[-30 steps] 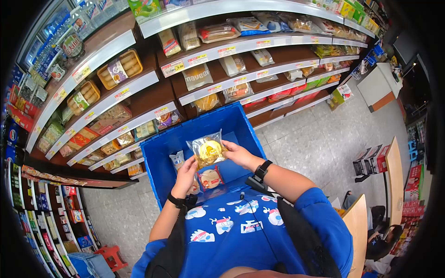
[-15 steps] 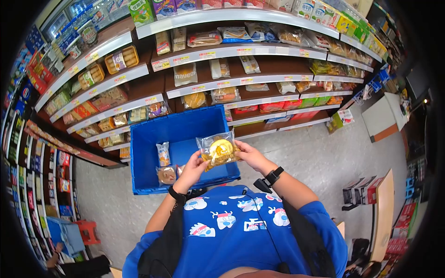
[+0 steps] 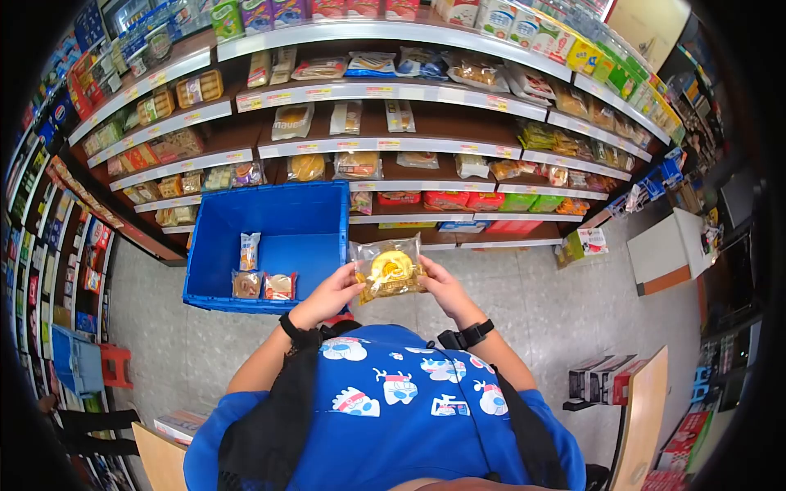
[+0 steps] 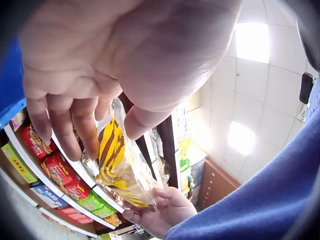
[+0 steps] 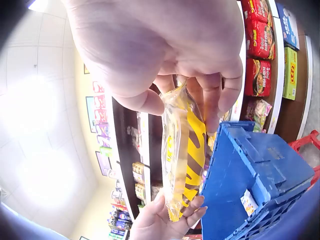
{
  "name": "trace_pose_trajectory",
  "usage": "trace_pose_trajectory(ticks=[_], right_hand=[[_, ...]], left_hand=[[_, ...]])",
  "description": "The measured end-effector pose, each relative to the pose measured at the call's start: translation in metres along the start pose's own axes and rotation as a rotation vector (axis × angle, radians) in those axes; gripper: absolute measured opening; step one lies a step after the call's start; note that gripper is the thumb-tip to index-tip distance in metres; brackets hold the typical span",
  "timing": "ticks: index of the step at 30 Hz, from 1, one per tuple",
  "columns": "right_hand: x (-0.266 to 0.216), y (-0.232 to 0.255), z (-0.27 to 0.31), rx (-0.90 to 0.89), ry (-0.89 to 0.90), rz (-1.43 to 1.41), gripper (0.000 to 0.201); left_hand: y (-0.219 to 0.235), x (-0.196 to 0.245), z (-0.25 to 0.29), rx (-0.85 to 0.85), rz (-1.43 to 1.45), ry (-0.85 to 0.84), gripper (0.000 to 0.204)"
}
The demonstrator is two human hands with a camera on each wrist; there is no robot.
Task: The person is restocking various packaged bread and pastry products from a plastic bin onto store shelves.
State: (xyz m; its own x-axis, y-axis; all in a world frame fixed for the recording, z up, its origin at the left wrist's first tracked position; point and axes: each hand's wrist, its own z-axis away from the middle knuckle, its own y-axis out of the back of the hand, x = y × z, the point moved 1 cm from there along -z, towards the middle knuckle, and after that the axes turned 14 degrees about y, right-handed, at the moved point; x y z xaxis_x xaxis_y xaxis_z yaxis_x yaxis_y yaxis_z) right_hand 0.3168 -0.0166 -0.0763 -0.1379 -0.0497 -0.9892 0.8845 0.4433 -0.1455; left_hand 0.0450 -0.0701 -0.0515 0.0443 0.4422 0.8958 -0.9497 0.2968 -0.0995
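Both hands hold a clear and yellow bag of bread (image 3: pixel 390 268) in front of the chest. My left hand (image 3: pixel 332 293) pinches its left edge, thumb on the near face and fingers behind. On the opposite edge, my right hand (image 3: pixel 446 291) grips it the same way. Brown stripes on yellow show on the bag (image 5: pixel 185 150) in the right wrist view. To the left stands a blue crate (image 3: pixel 270 209). Inside it lie a slim white packet (image 3: pixel 249 250), a round brown bread pack (image 3: pixel 246 284) and a red-edged bread pack (image 3: pixel 280 286).
Shelves of packaged bread (image 3: pixel 358 164) and drink cartons (image 3: pixel 496 18) curve across the front. A wooden counter edge (image 3: pixel 643 409) is at the lower right. A red stool (image 3: pixel 115 366) and a light blue crate (image 3: pixel 76 360) stand at the lower left, near another person's dark-clothed limbs.
The view has swung right, so the crate now sits further left and the bag is past its right side instead of over it. Both hands keep their hold on the bag.
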Motion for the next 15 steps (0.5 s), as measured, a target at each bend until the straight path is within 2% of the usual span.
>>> trace_pose_trajectory(ticks=[2,5,6,15], right_hand=[[-0.007,0.015,0.012,0.057,0.035,-0.026,0.057],[-0.004,0.037,0.025,0.196,0.025,-0.125,0.054],[-0.005,0.046,0.029,0.235,0.019,-0.131,0.053],[-0.022,0.103,0.06,0.48,0.074,-0.061,0.051]], left_hand=[[-0.015,0.013,-0.009,-0.03,-0.052,0.01,0.054],[-0.025,-0.003,-0.049,-0.092,-0.064,-0.026,0.054],[-0.034,0.007,-0.051,-0.119,-0.077,-0.018,0.056],[-0.083,0.036,-0.121,-0.332,-0.12,0.037,0.059]])
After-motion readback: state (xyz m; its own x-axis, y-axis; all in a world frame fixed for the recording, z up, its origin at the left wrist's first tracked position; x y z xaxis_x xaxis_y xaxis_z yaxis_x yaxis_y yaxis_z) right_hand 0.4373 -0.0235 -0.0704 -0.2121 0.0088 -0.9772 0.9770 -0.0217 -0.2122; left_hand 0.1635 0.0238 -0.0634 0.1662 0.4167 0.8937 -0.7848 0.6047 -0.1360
